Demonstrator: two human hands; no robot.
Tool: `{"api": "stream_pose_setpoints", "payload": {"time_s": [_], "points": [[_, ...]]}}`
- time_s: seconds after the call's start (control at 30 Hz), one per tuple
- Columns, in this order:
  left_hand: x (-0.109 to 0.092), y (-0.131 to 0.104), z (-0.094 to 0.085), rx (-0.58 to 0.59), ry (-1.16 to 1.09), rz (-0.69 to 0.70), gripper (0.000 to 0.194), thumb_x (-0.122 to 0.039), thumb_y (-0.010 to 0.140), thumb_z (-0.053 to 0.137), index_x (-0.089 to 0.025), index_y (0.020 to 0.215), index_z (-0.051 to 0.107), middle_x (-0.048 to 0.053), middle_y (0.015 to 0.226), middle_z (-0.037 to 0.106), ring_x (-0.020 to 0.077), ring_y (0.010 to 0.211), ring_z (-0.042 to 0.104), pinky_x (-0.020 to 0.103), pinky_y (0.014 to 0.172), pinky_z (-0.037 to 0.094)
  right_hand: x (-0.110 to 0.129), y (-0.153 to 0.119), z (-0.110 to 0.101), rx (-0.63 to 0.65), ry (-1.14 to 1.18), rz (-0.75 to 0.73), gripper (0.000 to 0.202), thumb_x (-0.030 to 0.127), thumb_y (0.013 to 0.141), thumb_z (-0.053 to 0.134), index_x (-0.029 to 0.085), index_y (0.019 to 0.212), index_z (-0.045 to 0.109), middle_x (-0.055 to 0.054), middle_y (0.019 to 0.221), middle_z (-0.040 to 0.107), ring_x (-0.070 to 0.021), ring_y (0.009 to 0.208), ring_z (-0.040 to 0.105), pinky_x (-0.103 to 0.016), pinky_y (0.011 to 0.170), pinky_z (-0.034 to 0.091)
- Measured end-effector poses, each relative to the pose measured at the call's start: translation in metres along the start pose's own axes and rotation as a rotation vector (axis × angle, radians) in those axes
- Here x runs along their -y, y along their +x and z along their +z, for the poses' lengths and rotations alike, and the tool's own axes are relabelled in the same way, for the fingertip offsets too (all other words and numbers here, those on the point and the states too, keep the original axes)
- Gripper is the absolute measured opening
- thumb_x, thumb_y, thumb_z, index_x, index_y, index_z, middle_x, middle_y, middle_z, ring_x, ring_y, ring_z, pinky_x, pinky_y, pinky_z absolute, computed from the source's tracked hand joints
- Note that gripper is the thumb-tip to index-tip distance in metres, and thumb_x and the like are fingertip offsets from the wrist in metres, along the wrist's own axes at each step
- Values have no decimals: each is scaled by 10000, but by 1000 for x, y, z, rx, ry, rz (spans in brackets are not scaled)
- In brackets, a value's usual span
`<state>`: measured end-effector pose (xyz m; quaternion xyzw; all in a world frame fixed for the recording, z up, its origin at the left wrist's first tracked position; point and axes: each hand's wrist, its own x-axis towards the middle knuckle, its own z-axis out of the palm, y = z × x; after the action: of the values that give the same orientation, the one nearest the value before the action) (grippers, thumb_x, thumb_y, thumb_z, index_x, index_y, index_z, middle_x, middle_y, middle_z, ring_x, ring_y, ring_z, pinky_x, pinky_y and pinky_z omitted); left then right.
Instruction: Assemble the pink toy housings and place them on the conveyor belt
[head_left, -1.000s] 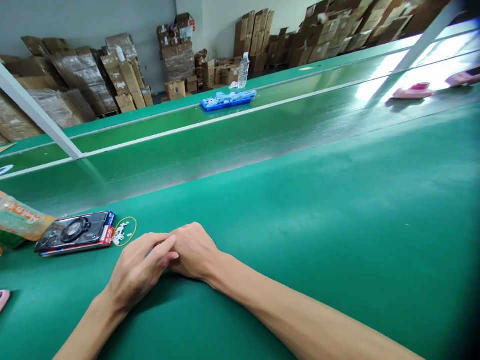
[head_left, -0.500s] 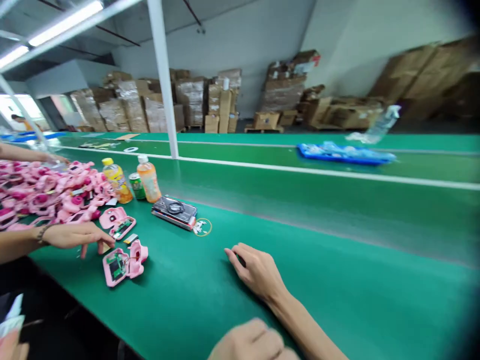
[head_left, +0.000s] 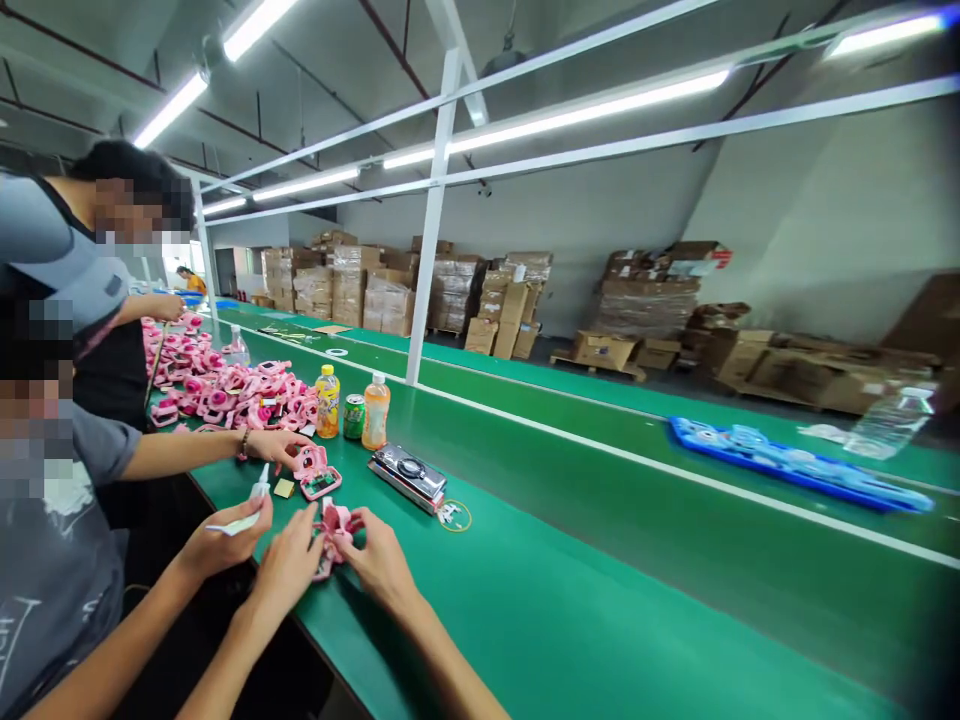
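Both my hands are at one pink plastic case (head_left: 339, 522) near the front edge of the green table. My left hand (head_left: 289, 560) grips its left side, fingers bent against the shell. From the right, my right hand (head_left: 379, 555) holds it between thumb and fingers. Parts of the case are hidden by my fingers. Just beyond lies a second pink case (head_left: 316, 474), open with a green circuit board showing, touched by a co-worker's hand (head_left: 274, 448). The co-worker's other hand (head_left: 229, 540) holds a small white tube (head_left: 261, 482) beside my left hand.
A heap of pink cases (head_left: 247, 395) covers the table's far left. Two bottles (head_left: 376, 412) and a green can (head_left: 354, 417) stand beyond a dark phone-like device (head_left: 411, 472). A blue tray (head_left: 795, 470) lies across the white rail. Another person (head_left: 75, 260) stands at left.
My hands have moved left onto the nearer pink case, which was lying open. The view has swung up and left, bringing the co-workers into sight. A co-worker's hand has reached the farther case.
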<state>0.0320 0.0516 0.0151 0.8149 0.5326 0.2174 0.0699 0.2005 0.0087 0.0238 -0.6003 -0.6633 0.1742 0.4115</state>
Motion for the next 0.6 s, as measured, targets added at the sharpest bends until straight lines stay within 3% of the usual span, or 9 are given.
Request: {"api": "stream_pose_setpoints", "payload": {"time_s": [0.1,0.2,0.33,0.47,0.6], "points": [[-35,-25,2,114,-26,58,420,-291,1000,434,-253,1383,601,91,1332,692,232,1206,672,313,980,535,-26,-36,-34,85,100,87,325,486,912,562,175,873,650,-22,764,709,-148,618,618,-234,572,452],[-75,-41,8,222,-53,59,419,-368,1009,455,-205,1362,610,136,1299,698,293,1187,677,411,992,532,-52,-85,-76,112,246,312,482,668,859,563,190,831,618,26,579,596,-126,463,494,-230,456,367],[-119,-42,10,321,-65,96,362,-388,991,497,-143,1172,694,197,1189,696,385,1099,694,505,918,539,-52,-140,-111,18,244,414,553,741,801,612,189,827,633,-12,653,640,-151,550,541,-240,483,397],[-130,-35,10,351,-61,77,386,-345,1028,394,-121,1196,659,228,1159,674,411,1055,701,540,875,533,-44,-170,-120,-78,193,442,563,752,811,608,191,810,642,-20,681,649,-164,598,554,-253,528,414],[-129,-34,16,393,-108,54,367,-305,937,581,-121,1254,592,231,1184,663,384,1094,686,478,906,518,-51,-181,-129,-114,155,464,578,770,815,593,195,809,654,-31,685,663,-180,605,577,-264,530,419]]}}
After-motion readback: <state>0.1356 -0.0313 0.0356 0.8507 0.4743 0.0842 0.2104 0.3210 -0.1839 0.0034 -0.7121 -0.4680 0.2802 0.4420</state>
